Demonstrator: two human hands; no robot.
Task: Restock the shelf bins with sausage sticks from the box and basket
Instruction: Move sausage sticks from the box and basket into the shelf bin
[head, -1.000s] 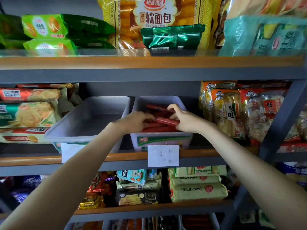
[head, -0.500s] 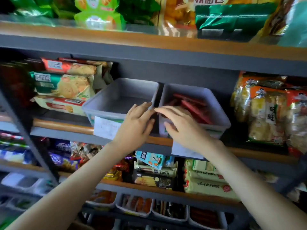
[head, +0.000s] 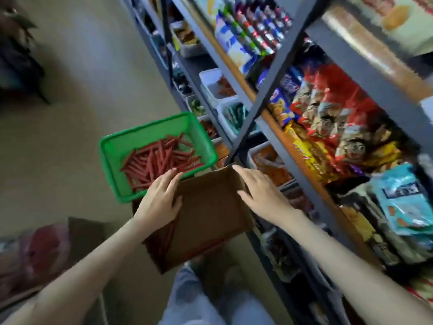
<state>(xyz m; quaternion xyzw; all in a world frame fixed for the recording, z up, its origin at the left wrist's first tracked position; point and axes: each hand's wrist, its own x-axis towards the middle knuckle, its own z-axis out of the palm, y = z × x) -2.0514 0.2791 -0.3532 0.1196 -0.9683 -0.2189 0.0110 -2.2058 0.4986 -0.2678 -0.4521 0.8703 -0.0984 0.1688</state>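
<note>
Head view, left hand and right hand spread on box, sausage sticks in basket just beyond

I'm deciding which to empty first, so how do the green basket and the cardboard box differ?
The basket is green plastic; the box is brown cardboard. The basket's sticks lie spread in plain view; the box shows only a few, along its left wall. The left hand and right hand rest on the box's edges; neither grips the basket. Both hold red sticks.
</note>
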